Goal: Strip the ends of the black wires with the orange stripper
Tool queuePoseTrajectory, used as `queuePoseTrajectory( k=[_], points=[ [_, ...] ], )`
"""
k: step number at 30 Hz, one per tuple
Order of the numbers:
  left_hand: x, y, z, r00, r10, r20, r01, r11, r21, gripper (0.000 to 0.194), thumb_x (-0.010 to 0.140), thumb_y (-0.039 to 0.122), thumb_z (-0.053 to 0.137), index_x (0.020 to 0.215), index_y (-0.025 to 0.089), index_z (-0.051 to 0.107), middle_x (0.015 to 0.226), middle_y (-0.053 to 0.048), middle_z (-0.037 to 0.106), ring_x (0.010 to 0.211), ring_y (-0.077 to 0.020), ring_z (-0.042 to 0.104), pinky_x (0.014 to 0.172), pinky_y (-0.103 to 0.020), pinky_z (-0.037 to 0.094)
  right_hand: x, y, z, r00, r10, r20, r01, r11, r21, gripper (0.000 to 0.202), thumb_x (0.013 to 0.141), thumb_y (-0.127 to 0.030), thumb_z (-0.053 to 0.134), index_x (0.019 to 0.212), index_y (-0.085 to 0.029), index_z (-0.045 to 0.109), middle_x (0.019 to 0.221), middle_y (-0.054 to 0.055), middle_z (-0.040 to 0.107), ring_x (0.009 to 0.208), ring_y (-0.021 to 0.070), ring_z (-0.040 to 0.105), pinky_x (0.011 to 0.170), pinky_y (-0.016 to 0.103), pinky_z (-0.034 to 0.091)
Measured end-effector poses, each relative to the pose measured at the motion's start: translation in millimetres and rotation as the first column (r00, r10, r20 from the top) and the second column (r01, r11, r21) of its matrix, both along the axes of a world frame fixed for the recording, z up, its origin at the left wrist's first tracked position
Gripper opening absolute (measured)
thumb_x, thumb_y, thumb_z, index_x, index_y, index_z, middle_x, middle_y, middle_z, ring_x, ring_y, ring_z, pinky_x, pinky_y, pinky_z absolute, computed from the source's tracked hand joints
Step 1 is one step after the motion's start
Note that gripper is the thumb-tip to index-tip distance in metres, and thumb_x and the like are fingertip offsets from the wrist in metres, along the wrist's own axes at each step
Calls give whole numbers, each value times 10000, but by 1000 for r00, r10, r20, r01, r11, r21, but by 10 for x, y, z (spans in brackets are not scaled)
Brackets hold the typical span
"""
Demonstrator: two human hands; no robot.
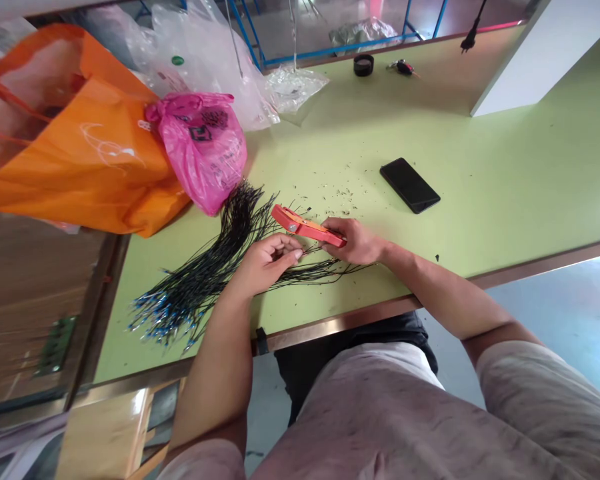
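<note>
My right hand [355,241] is closed around a red and orange wire stripper [300,225], whose head points left above the table. Thumb and fingertips of my left hand [270,261] are pinched together just below that tool, on what looks like a thin black wire [310,251]. A large bundle of black wires [200,257] with blue and silvery ends lies to the left of my left hand. More loose wires [310,273] run under both hands toward the right. Small dark and shiny scraps [343,193] are scattered on the table beyond the tool.
A black phone [410,185] lies beyond my right hand. At the left stand an orange bag [95,153], a pink plastic bag [205,147] and clear plastic bags [205,53]. A black round cap [363,65], keys [404,67] and a white panel [540,60] are farther back.
</note>
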State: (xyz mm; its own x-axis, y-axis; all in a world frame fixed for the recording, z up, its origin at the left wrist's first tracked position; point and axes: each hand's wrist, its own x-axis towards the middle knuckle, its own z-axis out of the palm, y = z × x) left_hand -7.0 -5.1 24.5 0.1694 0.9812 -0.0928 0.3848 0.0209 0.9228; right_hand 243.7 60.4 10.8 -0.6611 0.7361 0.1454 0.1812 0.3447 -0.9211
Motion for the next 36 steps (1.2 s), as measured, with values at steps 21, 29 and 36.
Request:
queuePoseTrajectory(
  k=[21,29,36],
  points=[
    [68,33,-84,995,9,102,5,991,-134,606,753,693,894,1052,174,800,1007,-132,848,801,-225,752,794,-370,622,4,-23,39,999,46,-1,-46,997,55,149,839,-236,656,971,-169,637,813,-3,635,702,123,523,665,267,418],
    [48,29,-123,991,43,125,-25,989,-144,615,726,676,920,1040,160,802,937,-114,834,799,-236,761,781,-382,635,8,-51,78,995,80,-57,-76,995,65,206,820,-238,656,1016,-175,646,896,26,696,773,149,589,726,277,465],
    [69,36,-142,984,90,154,-71,990,-125,592,709,639,934,1039,166,798,898,-95,806,789,-226,731,755,-363,612,8,-44,72,996,67,-55,-63,996,65,216,833,-254,655,1031,-170,653,881,25,686,768,148,574,721,278,458]
  ],
)
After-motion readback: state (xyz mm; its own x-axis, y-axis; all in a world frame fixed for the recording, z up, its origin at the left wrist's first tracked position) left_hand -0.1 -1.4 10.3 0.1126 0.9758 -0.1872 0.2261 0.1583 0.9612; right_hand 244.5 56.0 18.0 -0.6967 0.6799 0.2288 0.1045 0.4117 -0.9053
